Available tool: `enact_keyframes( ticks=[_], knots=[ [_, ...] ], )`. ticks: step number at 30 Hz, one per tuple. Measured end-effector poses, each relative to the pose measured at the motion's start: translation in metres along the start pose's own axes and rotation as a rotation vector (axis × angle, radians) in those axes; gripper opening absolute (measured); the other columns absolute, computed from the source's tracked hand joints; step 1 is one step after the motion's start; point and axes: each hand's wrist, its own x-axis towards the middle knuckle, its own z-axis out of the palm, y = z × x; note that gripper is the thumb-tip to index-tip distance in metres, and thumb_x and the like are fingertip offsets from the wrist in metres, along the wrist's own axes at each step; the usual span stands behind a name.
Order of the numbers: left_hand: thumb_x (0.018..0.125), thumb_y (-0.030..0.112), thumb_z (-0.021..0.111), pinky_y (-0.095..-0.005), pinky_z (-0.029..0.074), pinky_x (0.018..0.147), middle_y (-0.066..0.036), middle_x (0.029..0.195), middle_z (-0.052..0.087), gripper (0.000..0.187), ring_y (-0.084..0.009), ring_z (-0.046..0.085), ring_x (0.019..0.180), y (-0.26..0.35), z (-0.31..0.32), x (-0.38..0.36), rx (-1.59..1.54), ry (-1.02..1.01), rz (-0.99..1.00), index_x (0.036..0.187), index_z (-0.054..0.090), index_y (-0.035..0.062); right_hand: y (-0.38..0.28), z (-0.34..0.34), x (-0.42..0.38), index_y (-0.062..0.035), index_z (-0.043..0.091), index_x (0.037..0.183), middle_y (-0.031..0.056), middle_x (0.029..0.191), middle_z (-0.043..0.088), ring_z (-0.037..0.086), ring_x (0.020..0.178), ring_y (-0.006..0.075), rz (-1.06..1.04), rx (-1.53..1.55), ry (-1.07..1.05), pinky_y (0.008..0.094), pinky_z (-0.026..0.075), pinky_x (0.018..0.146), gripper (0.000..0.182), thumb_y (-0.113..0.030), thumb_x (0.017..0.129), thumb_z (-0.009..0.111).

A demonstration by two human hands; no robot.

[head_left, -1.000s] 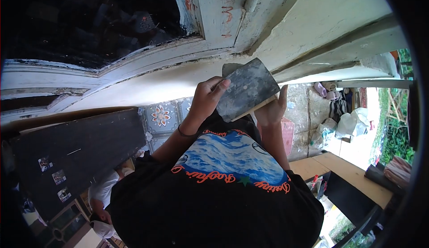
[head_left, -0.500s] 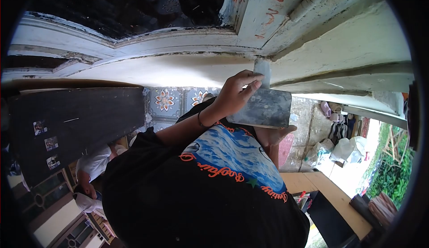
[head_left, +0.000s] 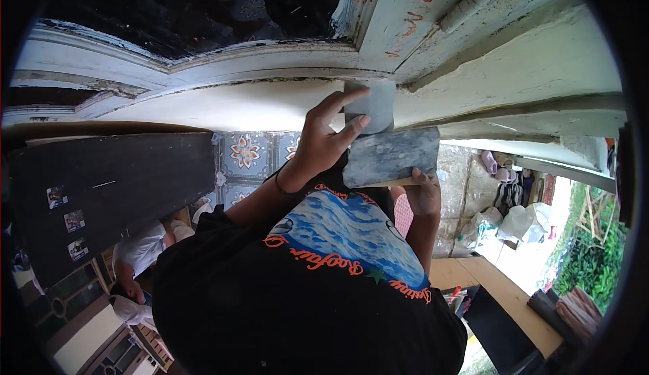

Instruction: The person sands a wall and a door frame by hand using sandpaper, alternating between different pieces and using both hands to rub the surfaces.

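Presently, the black shirt [head_left: 297, 300] lies closest to the camera, with both forearms extending beyond it. The right hand [head_left: 426, 196] is clamped on a dark, stained slab [head_left: 392, 157] with a pale edge; the thumb laps over the near corner and the remaining fingers are mostly hidden. Finding: support appears one-sided, so the slab could tip toward its left end if pressed there. The left hand [head_left: 324, 138] grips a smooth grey plate [head_left: 380, 112], index finger and thumb spread apart on its face; the other fingers cannot be made out. The plate stands roughly upright at the slab's far edge; whether the two touch cannot be confirmed. Finding: this seems a light pinch, and a knock against the slab or the pale wall [head_left: 291, 103] could twist the plate loose. Beyond, a peeling window frame [head_left: 257, 57] overhangs the work; raising the plate carelessly could chip its paint. Below, flowered tiles [head_left: 245, 152] would probably suffer, or cause breakage, should either piece drop. Farther off stand footwear [head_left: 489, 162] and plastic bags [head_left: 524, 223], apparently outside any likely fall.
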Motion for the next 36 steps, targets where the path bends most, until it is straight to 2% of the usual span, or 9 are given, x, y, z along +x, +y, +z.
enact_keyframes(
  ticks=[2,7,11,18,20,24,29,34,36],
  knots=[
    [0.083,0.008,0.064,-0.0306,0.039,0.095,-0.016,0.118,0.052,0.063,-0.019,0.051,0.109,0.005,-0.007,-0.002,-0.039,0.04,-0.029,0.135,0.03,-0.0051,-0.021,0.003,-0.001,0.0016,0.038,0.127,0.0137,0.117,0.053,0.054,0.107,0.0266,-0.151,0.056,-0.008,0.0389,0.044,0.089,0.052,-0.013,0.081,0.057],
    [0.084,0.016,0.063,-0.03,0.041,0.091,-0.015,0.113,0.057,0.058,-0.0201,0.056,0.103,0.044,0.006,0.012,-0.424,0.345,0.096,0.132,0.038,-0.0045,-0.067,0.011,-0.005,0.0032,0.035,0.129,0.0153,0.123,0.049,0.047,0.115,0.0287,-0.315,0.082,0.014,0.0423,0.034,0.1,0.054,-0.012,0.081,0.055],
    [0.086,0.022,0.061,-0.027,0.043,0.084,-0.011,0.102,0.062,0.038,-0.0161,0.058,0.091,0.029,-0.01,0.006,-0.048,0.104,0.001,0.115,0.054,-0.0031,-0.075,0.022,-0.002,0.0063,0.041,0.123,0.0156,0.116,0.054,0.051,0.11,0.0273,-0.384,0.099,-0.048,0.0392,0.037,0.097,0.047,-0.011,0.082,0.054],
    [0.093,0.033,0.05,-0.0247,0.043,0.069,-0.006,0.08,0.06,0.038,-0.009,0.051,0.075,0.03,0.0,0.011,-0.153,-0.033,-0.273,0.099,0.06,-0.0033,-0.074,0.049,0.004,0.0093,0.051,0.111,0.0154,0.1,0.062,0.062,0.089,0.0221,-0.296,-0.056,-0.028,0.033,0.048,0.083,0.037,-0.01,0.08,0.059],
    [0.093,0.037,0.05,-0.0233,0.038,0.059,-0.001,0.067,0.051,0.042,-0.0074,0.042,0.065,0.032,-0.003,0.013,-0.083,-0.31,-0.353,0.089,0.061,-0.0034,-0.076,0.055,0.003,0.0087,0.053,0.109,0.015,0.098,0.062,0.063,0.087,0.0222,-0.261,-0.053,0.024,0.0331,0.049,0.081,0.034,-0.009,0.081,0.059],
    [0.09,0.035,0.056,-0.0218,0.034,0.055,0.002,0.061,0.046,0.04,-0.0051,0.037,0.06,0.034,0.001,0.018,-0.104,-0.332,-0.199,0.079,0.06,-0.0038,-0.076,0.051,0.007,0.0089,0.051,0.111,0.0163,0.101,0.062,0.062,0.09,0.0233,-0.265,-0.039,0.04,0.0345,0.049,0.083,0.036,-0.013,0.083,0.056],
    [0.087,0.029,0.061,-0.0204,0.036,0.055,0.001,0.064,0.054,0.033,-0.0043,0.041,0.06,0.026,0.013,0.015,-0.141,-0.169,-0.232,0.08,0.061,-0.0033,-0.065,0.068,0.005,-0.0007,0.044,0.124,0.0156,0.12,0.052,0.053,0.108,0.0273,-0.401,0.436,-0.137,0.0417,0.043,0.093,0.048,-0.031,0.088,0.052],
    [0.085,0.025,0.064,-0.0196,0.041,0.063,-0.002,0.076,0.062,0.029,-0.0052,0.05,0.068,0.025,0.013,0.016,-0.066,-0.175,-0.314,0.09,0.063,-0.0038,-0.042,0.081,-0.002,-0.0034,0.034,0.131,0.013,0.125,0.048,0.05,0.111,0.0285,-0.299,0.366,-0.233,0.0422,0.041,0.094,0.068,-0.038,0.08,0.064],
    [0.084,0.024,0.065,-0.0196,0.042,0.06,-0.003,0.076,0.064,0.028,-0.0055,0.052,0.067,0.024,0.016,0.016,-0.04,-0.114,-0.264,0.091,0.063,-0.0032,-0.04,0.087,-0.005,-0.0017,0.034,0.131,0.0127,0.123,0.049,0.051,0.111,0.027,-0.334,-0.005,-0.202,0.04,0.043,0.093,0.078,-0.037,0.072,0.072]
  ],
)
